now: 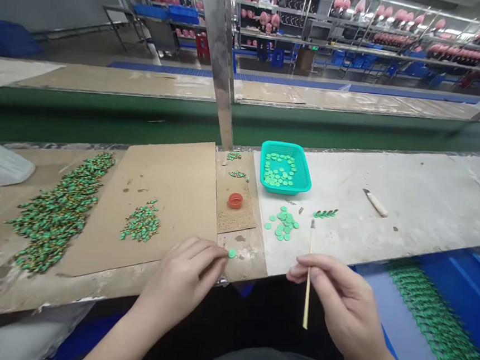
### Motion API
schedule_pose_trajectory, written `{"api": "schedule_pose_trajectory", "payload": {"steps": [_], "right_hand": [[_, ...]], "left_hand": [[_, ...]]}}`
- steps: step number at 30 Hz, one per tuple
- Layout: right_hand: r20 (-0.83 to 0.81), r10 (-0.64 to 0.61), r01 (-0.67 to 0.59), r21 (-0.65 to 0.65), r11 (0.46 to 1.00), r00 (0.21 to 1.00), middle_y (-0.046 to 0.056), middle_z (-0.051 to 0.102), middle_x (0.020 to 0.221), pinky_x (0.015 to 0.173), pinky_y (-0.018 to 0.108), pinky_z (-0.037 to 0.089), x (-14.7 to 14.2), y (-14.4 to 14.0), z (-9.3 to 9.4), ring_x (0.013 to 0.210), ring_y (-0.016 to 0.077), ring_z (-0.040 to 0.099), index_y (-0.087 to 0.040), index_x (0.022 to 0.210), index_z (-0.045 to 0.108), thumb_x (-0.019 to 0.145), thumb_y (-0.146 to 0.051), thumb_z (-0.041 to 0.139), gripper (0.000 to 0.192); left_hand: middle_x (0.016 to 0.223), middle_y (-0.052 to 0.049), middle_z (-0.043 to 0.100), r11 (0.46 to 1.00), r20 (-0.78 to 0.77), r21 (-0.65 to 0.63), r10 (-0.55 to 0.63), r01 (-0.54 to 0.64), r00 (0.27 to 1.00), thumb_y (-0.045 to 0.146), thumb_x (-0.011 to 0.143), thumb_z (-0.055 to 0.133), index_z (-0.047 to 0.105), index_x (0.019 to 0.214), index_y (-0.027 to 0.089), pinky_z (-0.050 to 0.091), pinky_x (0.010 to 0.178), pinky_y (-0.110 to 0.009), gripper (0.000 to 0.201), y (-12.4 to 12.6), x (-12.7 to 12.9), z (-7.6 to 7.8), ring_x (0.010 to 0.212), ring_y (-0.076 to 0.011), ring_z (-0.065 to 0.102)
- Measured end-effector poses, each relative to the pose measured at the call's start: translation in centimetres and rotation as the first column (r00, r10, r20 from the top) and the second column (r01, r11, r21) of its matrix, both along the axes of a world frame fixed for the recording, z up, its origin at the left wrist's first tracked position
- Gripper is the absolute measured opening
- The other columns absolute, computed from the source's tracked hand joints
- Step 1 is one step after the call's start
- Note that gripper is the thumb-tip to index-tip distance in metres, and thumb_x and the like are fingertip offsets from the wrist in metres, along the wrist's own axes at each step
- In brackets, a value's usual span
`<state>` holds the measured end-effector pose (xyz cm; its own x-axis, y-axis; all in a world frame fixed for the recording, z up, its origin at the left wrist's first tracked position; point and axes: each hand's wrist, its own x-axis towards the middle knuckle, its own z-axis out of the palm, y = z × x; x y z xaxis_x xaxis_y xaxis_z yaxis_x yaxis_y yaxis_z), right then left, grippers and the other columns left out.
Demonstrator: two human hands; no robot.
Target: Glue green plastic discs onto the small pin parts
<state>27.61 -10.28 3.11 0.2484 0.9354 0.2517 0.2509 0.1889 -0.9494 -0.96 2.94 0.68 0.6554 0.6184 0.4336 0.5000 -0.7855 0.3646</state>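
At the lower centre of the frame, our left hand (192, 268) has its fingers together at the rim of a green disc (232, 254), apparently pinching it; a light grip at the very edge should leave the face free. Lower right, our right hand (335, 289) has its fingers clamped around a thin brush (307, 298), its dark tip pointing up the frame; we judge a steady, sparing touch would serve best. Farther up, loose discs (284, 226) lie on the tabletop (424, 190), with a small red cup (235, 201) to their left and a green basket (285, 190) beyond. We cannot make out what the cup holds, our left thumb's contact with the disc is unclear, and the lower forearms are cut off.
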Motion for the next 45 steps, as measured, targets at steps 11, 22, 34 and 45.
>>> {"api": "schedule_pose_trajectory", "payload": {"steps": [11, 22, 34, 45], "right_hand": [[-0.019, -0.12, 0.121, 0.086, 0.989, 0.993, 0.006, 0.073, 0.092, 0.077, 0.036, 0.064, -1.6, 6.2, 0.9, 0.084, 0.0208, 0.071, -0.026, 0.112, 0.08, 0.121, -0.05, 0.045, 0.044], [0.263, -0.064, 0.028, 0.138, 0.99, 0.963, 0.001, 0.079, 0.093, 0.078, 0.033, 0.065, -2.6, 13.6, 0.9, 0.084, 0.0168, 0.076, -0.028, 0.109, 0.083, 0.116, -0.029, 0.062, 0.022], [0.258, -0.105, 0.052, 0.205, 0.977, 0.96, -0.001, 0.073, 0.084, 0.069, 0.029, 0.063, -4.1, 18.6, 1.0, 0.073, 0.0142, 0.073, -0.025, 0.095, 0.069, 0.114, -0.031, 0.062, 0.022], [0.453, -0.055, -0.06, 0.235, 0.97, 0.89, -0.002, 0.073, 0.078, 0.063, 0.027, 0.056, -4.8, 18.9, 0.1, 0.065, 0.0118, 0.068, -0.024, 0.085, 0.067, 0.116, -0.031, 0.063, 0.032]], "left_hand": [[0.093, -0.002, 0.069, 0.989, -0.012, 0.066, 0.133, -0.132, 0.991, 0.028, 0.114, 0.057, 0.071, 0.106, 0.022, 0.036, 0.078, -0.039, 0.017, 0.3, 1.3, -0.6, 0.084, -0.022, 0.062], [0.094, 0.0, 0.072, 0.994, 0.092, 0.046, 0.096, -0.101, 0.991, 0.023, 0.115, 0.061, 0.075, 0.109, 0.021, 0.038, 0.077, -0.041, 0.015, -0.1, 1.1, -1.2, 0.082, -0.0181, 0.061], [0.1, -0.005, 0.074, 0.985, 0.037, 0.063, 0.156, -0.158, 0.987, 0.024, 0.112, 0.057, 0.078, 0.108, 0.025, 0.041, 0.074, -0.044, 0.021, 1.1, 2.2, -1.3, 0.083, -0.0233, 0.062], [0.107, -0.004, 0.079, 0.992, -0.021, 0.118, -0.03, 0.032, 0.999, 0.018, 0.107, 0.062, 0.078, 0.121, 0.024, 0.047, 0.072, -0.043, 0.022, 0.3, 0.1, -2.1, 0.086, -0.023, 0.069]]}}
